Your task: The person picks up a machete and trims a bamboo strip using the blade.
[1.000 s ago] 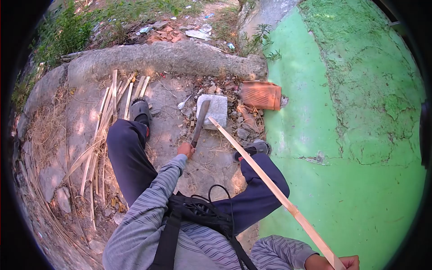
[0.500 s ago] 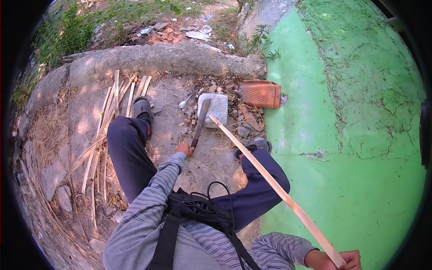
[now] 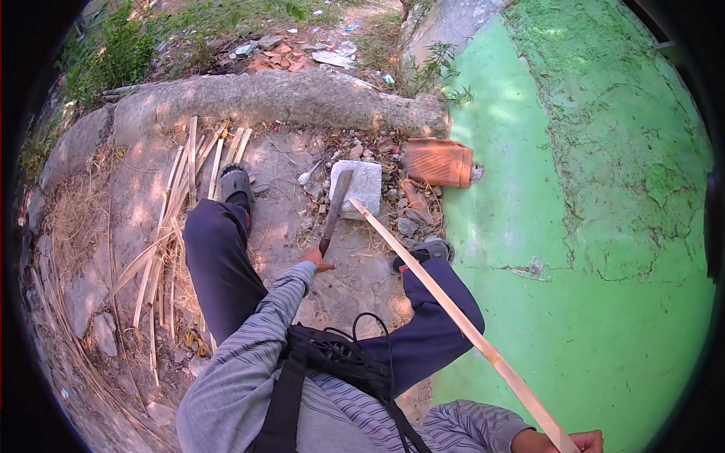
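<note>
My left hand (image 3: 317,259) is at the handle end of a dark machete (image 3: 335,211), with its fingers looking partly straightened beside the handle. The blade's far end rests over a pale square stone block (image 3: 365,180). At the lower right, my right hand (image 3: 563,442) is closed round the near end of a long, flat strip of pale wood or bamboo (image 3: 438,293). This strip slants up and left across my right leg, and its far tip lies at the block's lower edge, just right of the blade.
Several pale strips (image 3: 178,189) lie on the ground beside my left foot. An orange hollow brick (image 3: 438,161) sits against the green wall (image 3: 513,189). Rubble surrounds the block, and a low concrete kerb (image 3: 264,102) runs behind it.
My left hand's fingers have loosened and straightened somewhat at the machete's handle. The strip and my right hand have barely moved; the view has shifted slightly.
</note>
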Tool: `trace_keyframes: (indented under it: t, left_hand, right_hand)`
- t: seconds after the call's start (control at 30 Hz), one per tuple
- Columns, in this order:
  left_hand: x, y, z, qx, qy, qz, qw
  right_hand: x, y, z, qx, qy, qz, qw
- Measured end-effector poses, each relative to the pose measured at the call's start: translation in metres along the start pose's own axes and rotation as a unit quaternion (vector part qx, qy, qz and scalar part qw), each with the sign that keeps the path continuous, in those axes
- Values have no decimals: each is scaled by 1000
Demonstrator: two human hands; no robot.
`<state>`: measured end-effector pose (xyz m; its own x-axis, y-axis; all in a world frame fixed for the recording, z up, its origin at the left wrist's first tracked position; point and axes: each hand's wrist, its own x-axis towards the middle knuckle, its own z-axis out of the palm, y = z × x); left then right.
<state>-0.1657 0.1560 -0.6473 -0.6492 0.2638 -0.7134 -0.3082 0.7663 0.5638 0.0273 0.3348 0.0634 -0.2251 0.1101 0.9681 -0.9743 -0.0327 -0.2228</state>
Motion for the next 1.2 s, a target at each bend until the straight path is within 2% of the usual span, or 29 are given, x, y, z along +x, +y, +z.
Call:
trace_keyframes:
  t: [0.13,0.27,0.43,0.6,0.7,0.8,0.9,0.93,1.0,1.03,1.1,1.13,1.2]
  left_hand:
    - [18,-4,7,-51,16,-10,999]
    - [31,-7,4,-59,-15,-22,998]
    - [53,-21,21,-69,34,-15,997]
    - [53,-9,25,-52,27,-32,998]
    - [56,-5,25,-87,9,-6,996]
    - [41,6,21,-158,39,-38,986]
    - [73,-20,38,-165,47,-12,985]
    - [59,-12,27,-163,50,-10,985]
    - [38,-1,12,-318,-17,-28,948]
    - [32,3,9,-314,-15,-25,949]
    - [19,8,-1,-220,51,-46,973]
    - [18,9,-2,-216,52,-43,974]
    - [19,8,-7,-164,188,17,968]
  right_hand:
    - [4,3,-3,-8,0,5,1000]
    - [6,5,-6,-13,6,12,1000]
    - [9,11,-8,-14,12,9,1000]
    - [14,17,-9,-5,21,4,1000]
    - [15,20,-9,1,27,10,1000]
    - [14,19,-8,2,31,7,1000]
    - [13,16,-6,2,21,3,1000]
    - [12,16,-3,7,20,2,1000]
    - [11,13,1,12,19,-6,1000]
    - [10,11,2,20,16,-4,1000]
    - [6,4,6,27,16,-9,999]
    - [5,2,8,25,9,-4,1000]
    - [2,-6,11,22,7,-1,1000]
